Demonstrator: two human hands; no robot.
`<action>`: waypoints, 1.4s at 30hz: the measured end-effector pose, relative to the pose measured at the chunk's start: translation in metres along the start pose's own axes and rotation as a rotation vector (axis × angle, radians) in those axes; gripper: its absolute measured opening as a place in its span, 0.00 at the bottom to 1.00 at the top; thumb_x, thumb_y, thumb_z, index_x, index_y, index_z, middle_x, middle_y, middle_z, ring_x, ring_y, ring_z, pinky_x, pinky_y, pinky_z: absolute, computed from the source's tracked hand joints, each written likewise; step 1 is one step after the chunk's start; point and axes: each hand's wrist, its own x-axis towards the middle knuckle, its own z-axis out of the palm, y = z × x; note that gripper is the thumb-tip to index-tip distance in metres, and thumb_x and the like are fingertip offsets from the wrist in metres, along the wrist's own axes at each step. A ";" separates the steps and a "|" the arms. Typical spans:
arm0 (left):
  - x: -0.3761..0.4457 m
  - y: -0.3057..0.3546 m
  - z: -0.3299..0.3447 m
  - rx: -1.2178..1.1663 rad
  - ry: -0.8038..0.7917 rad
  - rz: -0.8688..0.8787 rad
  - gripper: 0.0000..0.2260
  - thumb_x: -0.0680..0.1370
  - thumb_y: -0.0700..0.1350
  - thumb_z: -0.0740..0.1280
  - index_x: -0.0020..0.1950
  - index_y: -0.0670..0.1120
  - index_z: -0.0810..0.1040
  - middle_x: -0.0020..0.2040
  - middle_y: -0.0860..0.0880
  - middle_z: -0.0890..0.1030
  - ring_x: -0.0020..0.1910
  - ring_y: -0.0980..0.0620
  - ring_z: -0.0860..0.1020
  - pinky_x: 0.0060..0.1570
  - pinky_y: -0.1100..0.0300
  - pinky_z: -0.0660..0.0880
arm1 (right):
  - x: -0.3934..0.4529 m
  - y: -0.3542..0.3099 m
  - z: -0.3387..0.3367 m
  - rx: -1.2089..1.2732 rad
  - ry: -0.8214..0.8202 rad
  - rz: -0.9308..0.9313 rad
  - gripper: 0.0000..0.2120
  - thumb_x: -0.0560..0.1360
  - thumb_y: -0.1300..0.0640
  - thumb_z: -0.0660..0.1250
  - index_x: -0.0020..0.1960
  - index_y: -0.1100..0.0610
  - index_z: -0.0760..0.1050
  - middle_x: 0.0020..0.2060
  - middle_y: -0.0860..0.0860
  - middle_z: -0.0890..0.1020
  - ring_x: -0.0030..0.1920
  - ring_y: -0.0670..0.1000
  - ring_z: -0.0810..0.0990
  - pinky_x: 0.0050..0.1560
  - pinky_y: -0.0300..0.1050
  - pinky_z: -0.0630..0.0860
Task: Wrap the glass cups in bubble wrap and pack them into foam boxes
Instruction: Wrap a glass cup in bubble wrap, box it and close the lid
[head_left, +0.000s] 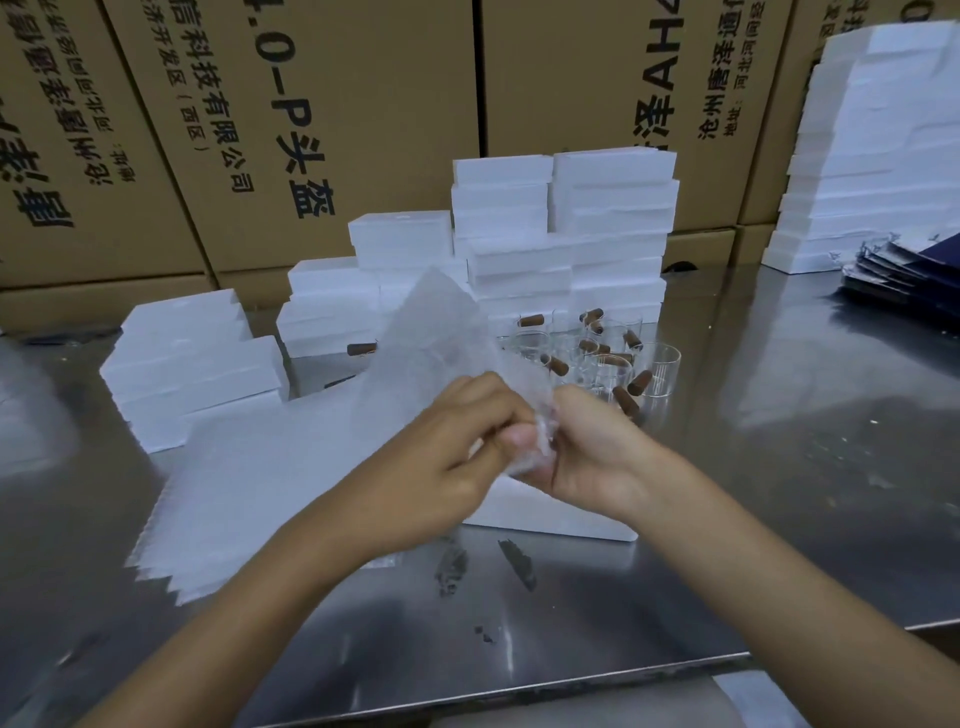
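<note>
Both hands meet above the steel table (779, 467) and hold one sheet of bubble wrap (436, 338), which rises in a loose peak behind them. My left hand (447, 457) pinches the sheet's crumpled lower part. My right hand (587, 452) grips the same bunch from the right. Whether a cup is inside the wrap is hidden. Several clear glass cups with brown wooden handles (602, 353) stand just behind my right hand. A white foam box (561, 514) lies under my hands. A stack of bubble wrap sheets (244, 493) lies to the left.
Closed white foam boxes are piled at the left (192, 364), at the back centre (561, 234) and at the far right (872, 156). Dark blue flat bags (904, 270) lie at the right. Big cardboard cartons (311, 130) wall off the back.
</note>
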 end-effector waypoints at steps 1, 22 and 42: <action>0.000 0.002 0.002 -0.028 -0.001 -0.013 0.06 0.83 0.43 0.63 0.49 0.48 0.79 0.45 0.57 0.74 0.49 0.55 0.72 0.48 0.66 0.67 | 0.001 0.001 -0.002 0.000 -0.023 -0.028 0.18 0.78 0.68 0.50 0.40 0.59 0.77 0.29 0.51 0.78 0.28 0.45 0.76 0.27 0.35 0.70; 0.010 -0.035 -0.003 -0.849 0.321 -0.398 0.29 0.69 0.58 0.76 0.68 0.53 0.75 0.62 0.53 0.82 0.61 0.51 0.81 0.59 0.54 0.79 | -0.025 0.014 -0.003 -0.674 0.078 -0.112 0.08 0.59 0.54 0.60 0.33 0.49 0.78 0.25 0.50 0.74 0.24 0.48 0.68 0.25 0.38 0.67; 0.015 -0.029 0.024 -1.317 0.291 -0.420 0.15 0.81 0.56 0.64 0.64 0.53 0.82 0.65 0.46 0.80 0.66 0.46 0.78 0.69 0.48 0.72 | -0.033 0.031 -0.020 -0.599 0.127 -0.291 0.22 0.67 0.37 0.76 0.58 0.44 0.82 0.56 0.40 0.84 0.58 0.41 0.81 0.63 0.47 0.78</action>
